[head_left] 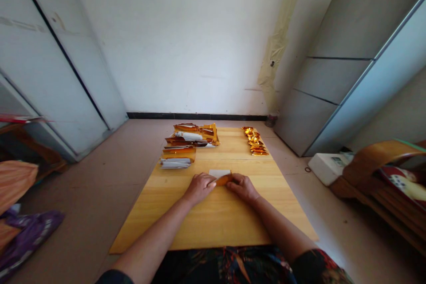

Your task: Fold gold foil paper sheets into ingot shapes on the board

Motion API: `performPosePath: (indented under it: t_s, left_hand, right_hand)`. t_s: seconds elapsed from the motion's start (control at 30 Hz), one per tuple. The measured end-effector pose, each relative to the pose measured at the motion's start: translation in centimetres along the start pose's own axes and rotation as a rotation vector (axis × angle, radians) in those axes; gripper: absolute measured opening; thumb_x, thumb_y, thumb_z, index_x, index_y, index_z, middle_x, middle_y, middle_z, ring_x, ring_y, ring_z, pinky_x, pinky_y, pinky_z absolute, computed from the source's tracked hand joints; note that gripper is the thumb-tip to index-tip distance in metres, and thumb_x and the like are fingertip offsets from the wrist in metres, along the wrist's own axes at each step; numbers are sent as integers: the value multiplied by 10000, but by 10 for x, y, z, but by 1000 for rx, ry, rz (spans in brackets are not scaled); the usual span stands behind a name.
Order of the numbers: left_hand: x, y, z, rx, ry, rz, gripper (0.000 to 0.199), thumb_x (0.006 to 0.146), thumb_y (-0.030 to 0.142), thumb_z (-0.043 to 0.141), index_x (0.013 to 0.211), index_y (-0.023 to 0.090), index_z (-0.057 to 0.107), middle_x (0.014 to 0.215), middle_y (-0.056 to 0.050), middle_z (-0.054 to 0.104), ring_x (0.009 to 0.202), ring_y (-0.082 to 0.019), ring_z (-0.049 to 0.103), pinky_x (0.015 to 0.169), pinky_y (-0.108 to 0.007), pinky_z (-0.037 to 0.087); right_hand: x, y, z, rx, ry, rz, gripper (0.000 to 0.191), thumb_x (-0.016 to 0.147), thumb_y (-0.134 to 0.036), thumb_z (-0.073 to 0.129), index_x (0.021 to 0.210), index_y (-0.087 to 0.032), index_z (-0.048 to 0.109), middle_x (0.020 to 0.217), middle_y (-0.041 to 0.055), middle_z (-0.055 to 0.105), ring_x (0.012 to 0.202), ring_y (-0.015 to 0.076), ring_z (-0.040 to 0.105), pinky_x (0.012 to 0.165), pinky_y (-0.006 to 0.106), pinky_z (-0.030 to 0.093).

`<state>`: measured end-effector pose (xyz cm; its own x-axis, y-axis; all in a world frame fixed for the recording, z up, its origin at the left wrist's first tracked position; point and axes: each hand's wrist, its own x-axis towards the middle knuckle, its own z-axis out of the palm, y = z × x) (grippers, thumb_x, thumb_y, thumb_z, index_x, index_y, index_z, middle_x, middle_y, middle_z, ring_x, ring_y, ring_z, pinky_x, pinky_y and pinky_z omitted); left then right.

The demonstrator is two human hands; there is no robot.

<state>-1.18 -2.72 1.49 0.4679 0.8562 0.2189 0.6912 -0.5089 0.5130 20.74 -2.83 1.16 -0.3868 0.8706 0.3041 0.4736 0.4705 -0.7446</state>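
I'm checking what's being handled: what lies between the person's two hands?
In the head view, a gold foil strip lies between the left hand and the right hand, with a white sheet just beyond it.

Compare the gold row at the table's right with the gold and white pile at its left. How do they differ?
The right-hand row of gold packets is narrow and all gold, while the left-hand pile is wider and mixes gold foil with white sheets. The row's pieces look smaller than the pile's. The row overlaps in one line; the pile spreads in loose heaps. Both shine and lie on the wooden table.
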Motion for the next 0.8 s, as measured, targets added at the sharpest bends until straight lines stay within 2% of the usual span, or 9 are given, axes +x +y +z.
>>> performPosePath:
  t_s: [0.03,0.1,0.17,0.27,0.4,0.53,0.6,0.7,0.8]
  left_hand:
    - [6,1,1,-13,9,-65,252,843,254,469,889,205,712,893,-46,711,890,-174,608,825,-275,430]
    - [17,3,2,-28,41,-186,229,816,245,492,856,193,712,853,-43,708,839,-168,611,771,-249,427]
    - [25,5,4,-58,66,-259,221,796,243,518,908,196,703,889,-37,708,847,-166,615,758,-238,421]
    - [31,8,9,-89,114,-344,291,780,264,558,1051,228,656,922,-12,705,851,-157,617,760,-233,416]
    - [33,12,15,39,190,-446,548,772,284,588,1303,229,464,882,-21,691,817,-166,615,768,-264,407]
    - [28,17,17,256,193,-387,603,784,265,582,1355,252,390,936,-54,670,883,-194,586,797,-305,382]
    - [24,20,16,308,167,-325,489,812,262,550,1293,296,468,971,-49,664,926,-204,559,798,-317,365]
    - [19,21,13,345,138,-275,260,857,295,484,1067,295,637,947,-51,658,953,-225,528,787,-338,343]
    - [17,20,13,377,131,-276,248,869,286,452,963,265,680,925,-63,650,951,-234,517,783,-349,331]
  right_hand:
    - [4,1,0,51,53,74,256,819,-322,495,966,-176,646,791,23,661,722,148,596,669,252,459]
    - [12,5,5,78,166,207,335,816,-382,489,1032,-157,611,632,-18,596,575,128,538,554,226,413]
    - [18,7,14,15,259,294,411,798,-404,504,1109,-142,564,549,-52,527,497,119,478,491,215,355]
    - [23,6,27,-178,369,386,426,833,-330,435,1208,-136,492,583,-43,558,519,126,503,510,216,340]
    - [26,-5,31,-580,278,382,402,847,-211,426,1240,-144,475,791,52,665,710,162,595,655,253,369]
    - [28,-14,28,-794,125,322,318,853,-205,469,1167,-197,520,922,84,671,871,189,593,726,277,354]
    - [29,-14,28,-838,83,309,280,871,-218,462,1143,-206,524,934,82,667,899,186,583,739,280,344]
    - [29,-12,29,-860,57,316,241,883,-217,450,1110,-203,529,919,77,666,894,177,581,738,276,330]
    - [31,-9,29,-867,60,325,182,870,-216,467,1030,-199,552,880,65,670,870,175,589,723,269,322]
